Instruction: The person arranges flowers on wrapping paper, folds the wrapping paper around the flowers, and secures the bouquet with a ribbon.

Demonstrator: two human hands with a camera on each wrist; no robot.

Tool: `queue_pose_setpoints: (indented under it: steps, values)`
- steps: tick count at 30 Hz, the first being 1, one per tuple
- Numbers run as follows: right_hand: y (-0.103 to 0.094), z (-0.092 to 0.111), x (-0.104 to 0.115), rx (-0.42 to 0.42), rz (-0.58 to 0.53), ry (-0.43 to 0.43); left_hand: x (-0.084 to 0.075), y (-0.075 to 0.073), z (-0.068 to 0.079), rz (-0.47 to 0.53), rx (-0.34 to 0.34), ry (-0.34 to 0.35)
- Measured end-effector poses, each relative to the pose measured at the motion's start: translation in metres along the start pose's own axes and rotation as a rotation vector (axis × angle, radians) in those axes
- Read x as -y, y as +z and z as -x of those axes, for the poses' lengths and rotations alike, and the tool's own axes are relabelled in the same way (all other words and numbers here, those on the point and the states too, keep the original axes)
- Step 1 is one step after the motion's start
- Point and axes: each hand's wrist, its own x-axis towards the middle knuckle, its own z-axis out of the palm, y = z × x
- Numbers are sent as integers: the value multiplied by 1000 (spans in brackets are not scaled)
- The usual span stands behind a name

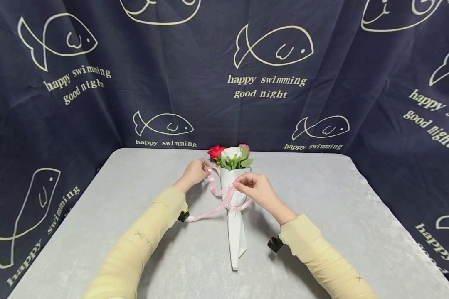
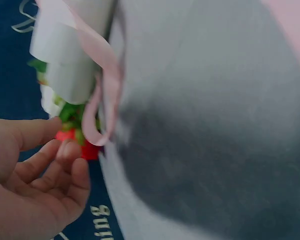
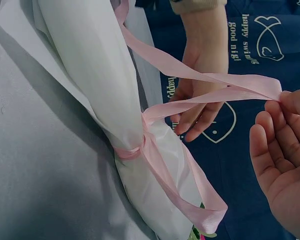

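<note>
A bouquet in white wrapping paper point(image 1: 235, 232) lies on the table, its red rose point(image 1: 216, 151), white rose point(image 1: 231, 153) and green leaves at the far end. Pink ribbon point(image 3: 127, 152) circles the narrow middle of the wrap. Between thumb and fingertips, my right hand point(image 1: 256, 189) pinches a raised loop of this ribbon, above and right of the wrap. My left hand point(image 2: 45, 175) is left of the flowers with fingers loosely bent, thumb and fingertips apart. Beside those fingertips hangs another ribbon loop point(image 2: 107, 135), in front of the red rose.
The grey cloth-covered table point(image 1: 314, 182) ends at a dark blue curtain point(image 1: 209, 62) with fish drawings and lettering. One ribbon tail point(image 1: 203, 216) runs left across the table to beneath the left sleeve point(image 1: 146, 236). A small black wrist camera point(image 1: 275, 244) sits by the right cuff.
</note>
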Motion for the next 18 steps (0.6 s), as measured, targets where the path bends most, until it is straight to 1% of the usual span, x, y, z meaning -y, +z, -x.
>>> queue_pose_setpoints:
  steps: [4,7,9,12,15,18]
  values:
    - [-1,0,0,15,-8,9,4,6,-11,-28,-49,-29]
    - [0,1,1,20,-7,4,7,12,-16,-61,-65,-45]
    - [0,1,2,19,-5,1,8,15,-19,-91,-63,-50]
    - [0,0,2,17,-8,4,11,19,-21,-124,-38,-62]
    - [1,-3,-5,21,-15,0,13,22,-21,-155,-15,-68]
    - [2,-6,-9,30,-12,-4,15,22,-20,-176,-10,-70]
